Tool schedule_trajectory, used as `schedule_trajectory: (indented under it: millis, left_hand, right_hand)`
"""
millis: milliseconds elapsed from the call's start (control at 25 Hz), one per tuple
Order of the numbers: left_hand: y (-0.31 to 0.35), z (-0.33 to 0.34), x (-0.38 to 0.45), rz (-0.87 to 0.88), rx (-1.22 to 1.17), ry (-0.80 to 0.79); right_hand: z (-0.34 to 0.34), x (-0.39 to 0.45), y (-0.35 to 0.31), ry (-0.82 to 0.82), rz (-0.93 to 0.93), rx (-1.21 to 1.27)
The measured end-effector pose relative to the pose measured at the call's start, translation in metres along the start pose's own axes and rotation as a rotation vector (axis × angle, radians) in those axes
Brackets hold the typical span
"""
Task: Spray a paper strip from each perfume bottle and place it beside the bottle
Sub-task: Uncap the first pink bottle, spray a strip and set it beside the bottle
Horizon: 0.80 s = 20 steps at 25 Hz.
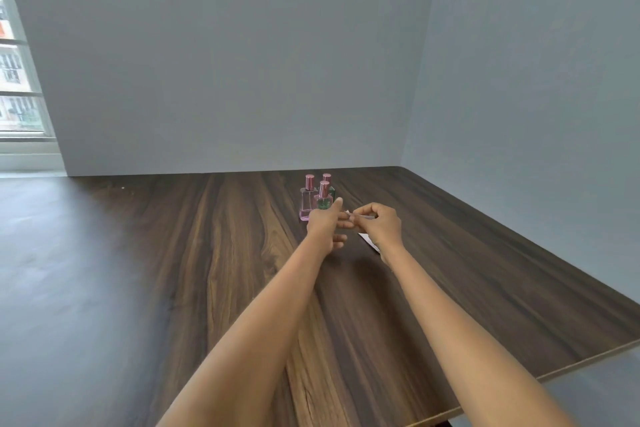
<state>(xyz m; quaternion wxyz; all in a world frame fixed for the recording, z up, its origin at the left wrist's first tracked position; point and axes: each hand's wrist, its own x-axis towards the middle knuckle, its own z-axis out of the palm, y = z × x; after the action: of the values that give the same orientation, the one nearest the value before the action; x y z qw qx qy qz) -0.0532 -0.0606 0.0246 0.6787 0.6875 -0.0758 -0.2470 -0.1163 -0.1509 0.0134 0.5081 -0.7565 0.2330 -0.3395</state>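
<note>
Three small perfume bottles with pink caps stand together far out on the wooden table: a pink bottle on the left, a green bottle in front, and a second green one behind. My right hand pinches a thin white paper strip just right of the bottles. My left hand is raised in front of the bottles, its fingers extended and touching the strip's left end. More white paper strips lie on the table under my right wrist, partly hidden.
The dark wooden table meets grey walls at the back and right. Its right edge runs diagonally toward me. A window is at the far left.
</note>
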Motion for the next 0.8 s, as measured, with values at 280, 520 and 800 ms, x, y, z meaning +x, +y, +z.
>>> schedule_trajectory:
  millis: [280,520,800]
  left_hand:
    - [0.01,-0.052,-0.007,-0.056,-0.005,0.019]
    - [0.005,-0.084,0.01,0.132,-0.032,0.144]
    - [0.003,-0.103,0.025,0.338,0.061,0.248]
  right_hand:
    - [0.024,-0.014,-0.021,-0.306,-0.113,-0.082]
    - [0.042,0.006,-0.03,-0.026,-0.145,-0.143]
    - [0.068,0.03,-0.02,-0.117,-0.013,-0.327]
